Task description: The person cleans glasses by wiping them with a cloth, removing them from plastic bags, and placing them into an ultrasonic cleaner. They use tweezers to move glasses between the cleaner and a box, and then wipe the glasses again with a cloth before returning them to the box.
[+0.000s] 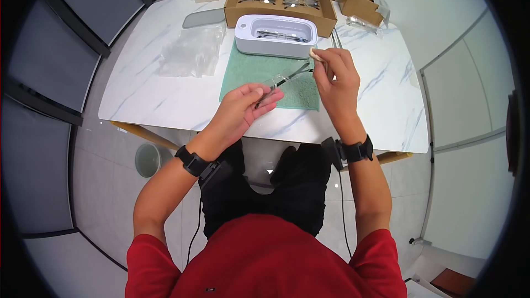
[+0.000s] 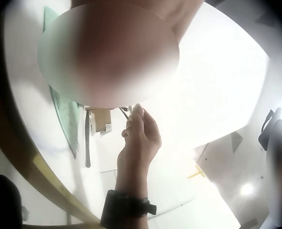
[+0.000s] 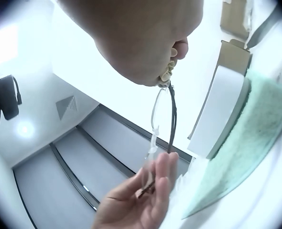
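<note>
A pair of clear-framed glasses (image 1: 280, 81) with dark temples is held between both hands above the green cloth (image 1: 265, 66). The left hand (image 1: 245, 107) pinches one end of the glasses between thumb and fingers, palm partly up. At their other end, the right hand (image 1: 338, 83) pinches a small cream-coloured piece (image 1: 314, 55) against a hinge or temple. In the right wrist view the cream piece (image 3: 166, 75) touches the top of the glasses (image 3: 155, 114), and the left hand (image 3: 141, 200) grips them below. A blurred oval covers much of the left wrist view.
Behind the cloth stands a white cleaner tub (image 1: 276, 47) with glasses inside. Beyond it, a cardboard box (image 1: 234, 8) holds rows of glasses. Plastic bags (image 1: 190, 52) and a grey lid (image 1: 204, 18) lie left; a smaller box (image 1: 359, 5) stands back right. A bin (image 1: 149, 160) is on the floor.
</note>
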Available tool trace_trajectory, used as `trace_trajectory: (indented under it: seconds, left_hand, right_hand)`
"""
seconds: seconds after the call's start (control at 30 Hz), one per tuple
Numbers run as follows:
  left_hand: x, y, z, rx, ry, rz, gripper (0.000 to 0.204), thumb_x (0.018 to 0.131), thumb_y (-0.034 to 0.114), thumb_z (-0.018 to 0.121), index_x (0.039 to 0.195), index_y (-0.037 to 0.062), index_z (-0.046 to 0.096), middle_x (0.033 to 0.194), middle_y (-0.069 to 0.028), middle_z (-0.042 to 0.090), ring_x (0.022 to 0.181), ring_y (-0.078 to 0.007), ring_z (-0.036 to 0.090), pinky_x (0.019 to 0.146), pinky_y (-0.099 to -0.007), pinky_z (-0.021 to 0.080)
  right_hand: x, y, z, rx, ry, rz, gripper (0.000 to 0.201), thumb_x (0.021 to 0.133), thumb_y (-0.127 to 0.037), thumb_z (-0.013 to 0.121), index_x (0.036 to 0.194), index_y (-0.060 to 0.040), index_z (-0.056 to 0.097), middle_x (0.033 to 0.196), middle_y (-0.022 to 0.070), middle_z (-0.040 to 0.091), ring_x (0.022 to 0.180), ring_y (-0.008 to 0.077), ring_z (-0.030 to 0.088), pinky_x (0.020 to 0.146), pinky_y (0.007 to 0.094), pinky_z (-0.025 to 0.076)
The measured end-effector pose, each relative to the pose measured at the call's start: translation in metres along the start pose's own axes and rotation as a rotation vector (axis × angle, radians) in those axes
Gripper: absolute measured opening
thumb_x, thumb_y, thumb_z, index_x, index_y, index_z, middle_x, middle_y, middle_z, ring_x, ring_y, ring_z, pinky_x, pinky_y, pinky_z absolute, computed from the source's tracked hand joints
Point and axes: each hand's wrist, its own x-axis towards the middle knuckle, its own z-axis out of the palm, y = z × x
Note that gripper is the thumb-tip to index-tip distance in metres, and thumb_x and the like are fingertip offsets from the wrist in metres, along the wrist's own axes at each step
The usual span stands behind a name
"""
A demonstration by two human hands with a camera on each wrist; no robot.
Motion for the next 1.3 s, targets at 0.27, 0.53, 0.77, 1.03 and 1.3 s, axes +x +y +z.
trace_trajectory:
  seconds: [0.27,0.53,0.77,1.03,1.3]
  left_hand:
    - [0.001,-0.010,-0.014,-0.242,-0.059,-0.048,0.017,0.104,0.010,0.045,0.105,-0.0021,0.058,0.132,-0.0265,0.057,0.135,-0.0365,0.052,0.110,-0.0442,0.048]
    - [-0.004,-0.009,-0.010,-0.204,-0.074,-0.045,0.014,0.104,0.010,0.047,0.100,0.0009,0.057,0.131,-0.0212,0.058,0.137,-0.0348,0.050,0.108,-0.0430,0.049]
    - [-0.001,-0.015,-0.014,-0.188,-0.082,-0.027,0.011,0.103,0.009,0.048,0.103,0.0018,0.057,0.121,-0.0116,0.061,0.135,-0.0319,0.052,0.110,-0.0445,0.047]
    - [-0.002,-0.014,-0.015,-0.199,-0.090,-0.025,0.013,0.104,0.010,0.047,0.102,0.0023,0.057,0.126,-0.0152,0.061,0.134,-0.0324,0.053,0.111,-0.0460,0.046]
    - [-0.006,-0.007,-0.023,0.105,0.034,0.088,0.013,0.104,0.011,0.047,0.104,0.0024,0.058,0.142,-0.0214,0.055,0.133,-0.0294,0.054,0.107,-0.0397,0.045]
  right_hand:
    - [-0.029,-0.028,-0.001,0.140,0.025,0.022,0.026,0.082,0.006,0.070,0.105,-0.0050,0.070,0.099,0.0095,0.064,0.074,0.0201,0.065,0.062,0.0310,0.052]
    - [-0.029,-0.019,0.008,-0.099,-0.193,-0.236,0.031,0.074,0.001,0.075,0.103,-0.0076,0.070,0.097,0.0075,0.063,0.081,0.0266,0.065,0.065,0.0362,0.055]
    - [-0.035,-0.038,0.013,0.021,-0.265,-0.251,0.028,0.075,0.000,0.075,0.102,-0.0079,0.070,0.096,0.0076,0.063,0.082,0.0264,0.066,0.066,0.0364,0.055]
    - [-0.038,-0.031,0.019,0.046,-0.253,-0.153,0.023,0.079,0.002,0.072,0.099,-0.0075,0.071,0.095,0.0087,0.064,0.077,0.0257,0.067,0.065,0.0353,0.055]
    - [-0.033,0.017,0.019,-0.010,-0.289,0.140,0.027,0.086,-0.008,0.071,0.113,-0.0049,0.070,0.108,0.0157,0.065,0.096,0.0334,0.066,0.083,0.0402,0.054]
